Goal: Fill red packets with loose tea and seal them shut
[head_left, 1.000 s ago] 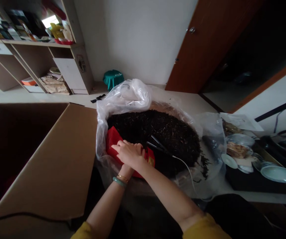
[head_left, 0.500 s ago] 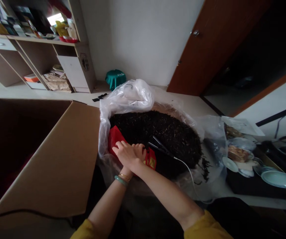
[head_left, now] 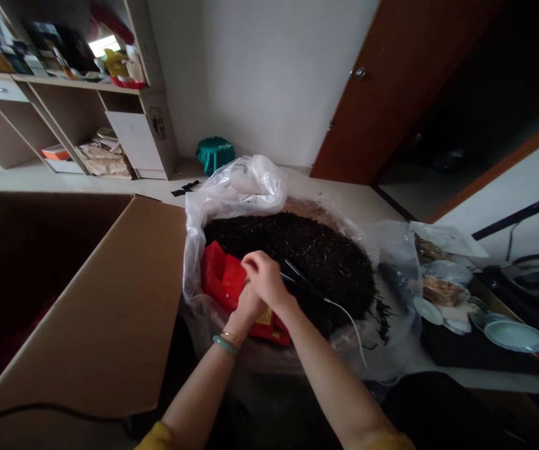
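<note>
My right hand crosses over my left hand, its fingers curled and close together; anything inside them is hidden. My left hand, with a green bangle at the wrist, rests above red packets; its fingers are hidden behind my right hand. One red packet lies on the left side of the dark leaves, and another red packet with a gold patch is below my hands. To the right, a black flat-iron-like clamp tool with a white cord lies on dark, dry, tea-like leaves in a clear plastic bag.
A large open cardboard box stands on the left. Bowls and a pale green dish sit at the right. Behind the bag are a teal covered object and a brown door; a shelf desk is at back left.
My right hand has lifted off the red packet and moved right, its fingers curling. More of the red packet on the left now shows. The view has shifted slightly.
</note>
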Motion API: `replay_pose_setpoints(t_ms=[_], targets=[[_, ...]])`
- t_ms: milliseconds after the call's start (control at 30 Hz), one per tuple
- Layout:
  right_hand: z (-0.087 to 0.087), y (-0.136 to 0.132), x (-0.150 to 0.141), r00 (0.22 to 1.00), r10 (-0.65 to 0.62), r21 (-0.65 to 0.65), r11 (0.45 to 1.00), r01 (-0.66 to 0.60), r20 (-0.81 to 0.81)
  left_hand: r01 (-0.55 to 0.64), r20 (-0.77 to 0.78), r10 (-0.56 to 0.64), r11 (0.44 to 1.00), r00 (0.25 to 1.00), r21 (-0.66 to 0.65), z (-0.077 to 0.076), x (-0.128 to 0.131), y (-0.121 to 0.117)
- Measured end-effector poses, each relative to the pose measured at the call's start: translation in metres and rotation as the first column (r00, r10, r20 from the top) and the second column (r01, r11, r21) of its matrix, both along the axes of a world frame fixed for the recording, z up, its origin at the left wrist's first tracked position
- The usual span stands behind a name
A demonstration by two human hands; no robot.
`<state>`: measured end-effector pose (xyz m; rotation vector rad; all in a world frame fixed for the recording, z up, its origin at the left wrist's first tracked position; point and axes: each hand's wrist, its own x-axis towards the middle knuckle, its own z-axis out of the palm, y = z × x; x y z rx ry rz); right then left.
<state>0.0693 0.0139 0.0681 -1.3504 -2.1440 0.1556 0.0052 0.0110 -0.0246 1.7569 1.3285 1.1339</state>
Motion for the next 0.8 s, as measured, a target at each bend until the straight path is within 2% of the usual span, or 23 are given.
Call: replay_pose_setpoints(t_ms=[33,67,100,133,200,267,333,367,433,500,567,667,800], targets=[[0.004,0.0,0.015,0.995,-0.046,0.001,0.999,0.046,-0.086,-0.004,0.006,0.004,1.0,1.0,0.007,0.003,0.001,-0.001],[0.006,0.0,0.031,0.937,-0.102,-0.049,0.995,0.091,-0.333,-0.016,0.016,0.016,1.0,1.0,0.013,0.008,0.001,-0.003],[0.008,-0.003,0.047,0.836,-0.15,-0.119,0.988,0.102,-0.527,-0.051,0.047,0.05,0.999,0.998,0.017,0.013,0.0,-0.004],[0.009,-0.006,0.061,0.736,-0.194,-0.176,0.979,0.103,-0.648,-0.087,0.108,0.087,0.996,0.99,-0.002,0.019,-0.001,-0.004],[0.007,-0.016,0.084,0.608,-0.252,-0.252,0.964,0.088,-0.753,-0.076,0.309,0.095,0.995,0.946,-0.072,0.031,-0.006,-0.004],[0.002,-0.024,0.096,0.58,-0.277,-0.297,0.953,0.063,-0.766,0.049,0.535,0.054,0.983,0.843,-0.177,0.04,-0.012,-0.003],[-0.006,-0.03,0.099,0.623,-0.267,-0.297,0.953,0.058,-0.735,0.284,0.662,-0.032,0.918,0.749,-0.276,0.046,-0.015,-0.003],[-0.01,-0.031,0.097,0.662,-0.248,-0.272,0.96,0.069,-0.708,0.371,0.679,-0.069,0.875,0.731,-0.31,0.047,-0.015,-0.003],[-0.018,-0.032,0.092,0.761,-0.194,-0.17,0.979,0.111,-0.62,0.461,0.642,-0.14,0.809,0.754,-0.365,0.046,-0.014,-0.004],[-0.024,-0.031,0.086,0.858,-0.153,-0.036,0.987,0.155,-0.49,0.442,0.569,-0.169,0.811,0.805,-0.383,0.043,-0.011,-0.005],[-0.029,-0.03,0.081,0.923,-0.152,0.079,0.978,0.191,-0.353,0.382,0.525,-0.156,0.854,0.837,-0.354,0.041,-0.008,-0.005],[-0.035,-0.029,0.076,0.957,-0.187,0.192,0.954,0.231,-0.223,0.32,0.52,-0.121,0.894,0.845,-0.313,0.04,-0.006,-0.003],[-0.04,-0.03,0.072,0.963,-0.2,0.281,0.928,0.245,-0.179,0.289,0.522,-0.087,0.902,0.848,-0.319,0.043,-0.005,-0.001]])
